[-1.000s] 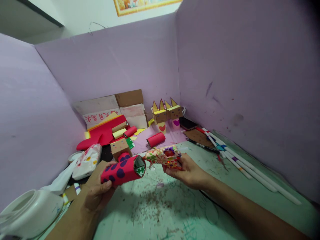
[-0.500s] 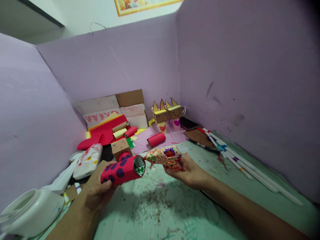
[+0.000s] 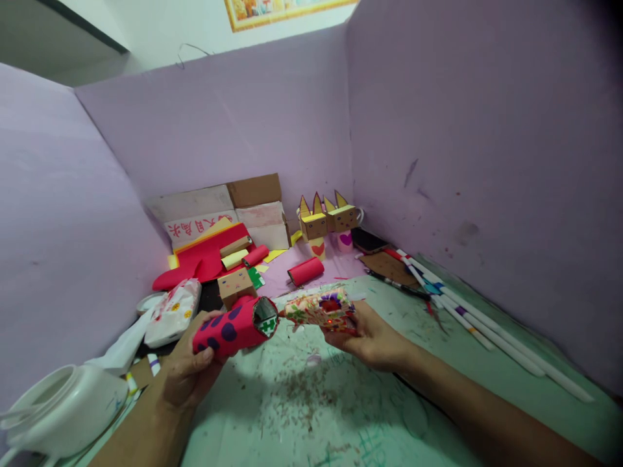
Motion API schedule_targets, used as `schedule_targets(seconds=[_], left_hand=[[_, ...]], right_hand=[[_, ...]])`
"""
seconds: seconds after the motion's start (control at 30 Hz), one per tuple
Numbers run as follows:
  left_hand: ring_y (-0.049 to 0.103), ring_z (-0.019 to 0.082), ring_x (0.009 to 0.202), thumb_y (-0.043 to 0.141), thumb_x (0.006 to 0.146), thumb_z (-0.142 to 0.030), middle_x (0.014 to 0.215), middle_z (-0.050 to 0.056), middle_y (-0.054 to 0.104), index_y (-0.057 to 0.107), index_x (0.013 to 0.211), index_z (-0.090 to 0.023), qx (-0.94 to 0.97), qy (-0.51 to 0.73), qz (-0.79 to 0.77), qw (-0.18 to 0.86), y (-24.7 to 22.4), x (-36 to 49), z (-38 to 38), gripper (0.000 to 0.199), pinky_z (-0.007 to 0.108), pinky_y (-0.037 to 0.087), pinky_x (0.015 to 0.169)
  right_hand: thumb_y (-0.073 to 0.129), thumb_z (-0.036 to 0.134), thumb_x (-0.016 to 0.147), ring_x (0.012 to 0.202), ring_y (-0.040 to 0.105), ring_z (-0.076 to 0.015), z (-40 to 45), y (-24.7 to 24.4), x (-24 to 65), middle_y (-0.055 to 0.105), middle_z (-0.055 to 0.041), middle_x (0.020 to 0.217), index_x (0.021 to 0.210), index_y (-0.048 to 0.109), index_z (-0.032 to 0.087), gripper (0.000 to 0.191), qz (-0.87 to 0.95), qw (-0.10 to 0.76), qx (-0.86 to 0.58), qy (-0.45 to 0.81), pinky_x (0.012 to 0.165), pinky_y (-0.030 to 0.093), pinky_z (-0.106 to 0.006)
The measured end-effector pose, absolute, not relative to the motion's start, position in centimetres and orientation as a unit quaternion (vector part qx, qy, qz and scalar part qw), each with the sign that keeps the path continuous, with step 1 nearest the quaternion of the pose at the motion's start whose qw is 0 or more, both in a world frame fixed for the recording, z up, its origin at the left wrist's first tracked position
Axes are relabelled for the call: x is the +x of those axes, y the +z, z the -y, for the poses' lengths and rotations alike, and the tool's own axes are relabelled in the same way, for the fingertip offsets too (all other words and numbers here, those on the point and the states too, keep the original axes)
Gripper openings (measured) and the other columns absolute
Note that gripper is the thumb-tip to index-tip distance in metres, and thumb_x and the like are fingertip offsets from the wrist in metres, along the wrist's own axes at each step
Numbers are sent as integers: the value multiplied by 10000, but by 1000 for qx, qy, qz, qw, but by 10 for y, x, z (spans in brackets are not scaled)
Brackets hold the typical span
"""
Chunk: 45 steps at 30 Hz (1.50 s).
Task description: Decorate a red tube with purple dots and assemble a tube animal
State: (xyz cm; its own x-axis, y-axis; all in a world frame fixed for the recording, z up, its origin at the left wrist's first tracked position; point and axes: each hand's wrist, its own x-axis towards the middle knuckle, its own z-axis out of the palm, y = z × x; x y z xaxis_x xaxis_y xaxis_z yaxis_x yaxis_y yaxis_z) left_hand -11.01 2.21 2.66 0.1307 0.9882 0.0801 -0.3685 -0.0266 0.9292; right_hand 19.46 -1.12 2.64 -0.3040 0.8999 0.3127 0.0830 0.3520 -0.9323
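Clock directions are read from the middle of my view.

- White pot-shaped vessel (image 3: pixel 82 412), one: 8 o'clock, on the worktop (image 3: pixel 272 415).
- Soft white packet with yellow smiley faces (image 3: pixel 178 311), one: 8 o'clock, nearer the middle.
- Left hand (image 3: pixel 192 376), one: between 7 and 8 o'clock, closed around the spotted tube.
- Red cardboard tube with purple spots (image 3: pixel 221 334), one: 7 o'clock, held lengthwise, its open end towards 3 o'clock.
- Cardboard box head with a drawn face (image 3: pixel 236 285), one: just behind the tube; contact between them I cannot tell.
- Plain red tube (image 3: pixel 306 270), one: 6 o'clock, near the middle, lying on its side.
- Floral-patterned glue gun (image 3: pixel 311 308), one: 6 o'clock, small red light showing, nozzle towards 9 o'clock at the tube's rim; whether it touches, and any glue, too small to tell.
- Right hand (image 3: pixel 372 340), one: 5 o'clock, gripping the glue gun.
- White rods with coloured bands (image 3: pixel 491 337), several: 4 o'clock, lying at a slant.

Step in hand, my judgement: working the nozzle along the tube's open rim. Next move calls for: tube steady, nozzle close to the edge, fingers away from the hot tip, rim uncrushed.
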Motion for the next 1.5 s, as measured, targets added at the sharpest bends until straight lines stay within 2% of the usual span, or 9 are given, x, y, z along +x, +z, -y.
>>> schedule_targets(seconds=[0.2, 0.4, 0.8, 1.13, 1.5], left_hand=[[637, 192, 770, 893, 484, -269, 934, 52, 676, 678, 1069, -211, 441, 563, -347, 607, 30, -106, -19, 626, 231, 540, 609], [642, 195, 802, 898, 484, -264, 964, 47, 676, 680, 1065, -219, 439, 566, -343, 608, 31, -107, -19, 623, 241, 556, 638], [637, 196, 793, 891, 488, -249, 966, 47, 675, 665, 1082, -218, 435, 568, -346, 607, 30, -108, -20, 636, 241, 564, 630], [642, 188, 795, 900, 481, -256, 961, 41, 680, 683, 1079, -227, 438, 566, -346, 607, 28, -109, -22, 637, 247, 573, 656], [645, 193, 766, 887, 505, -235, 950, 55, 684, 675, 1083, -215, 447, 556, -335, 616, 25, -116, -28, 616, 255, 562, 643]], right_hand=[[606, 240, 689, 549, 316, -99, 12, 26, 195, 364, 51, 608, 694, 442, 212, 166, 674, 468, -359, 444, 482, 268, -232], [568, 230, 688, 513, 274, -84, 13, 29, 194, 297, 73, 563, 628, 374, 228, 203, 683, 448, -358, 452, 459, 223, -231], [624, 283, 695, 528, 278, -87, 17, 27, 193, 300, 64, 580, 652, 399, 219, 238, 673, 440, -353, 478, 453, 217, -225], [604, 300, 698, 554, 283, -93, 18, 27, 192, 329, 56, 620, 694, 437, 207, 192, 674, 419, -365, 487, 481, 236, -235], [600, 280, 688, 533, 253, -94, 18, 27, 192, 282, 67, 588, 654, 385, 227, 224, 674, 416, -361, 493, 471, 213, -247]])
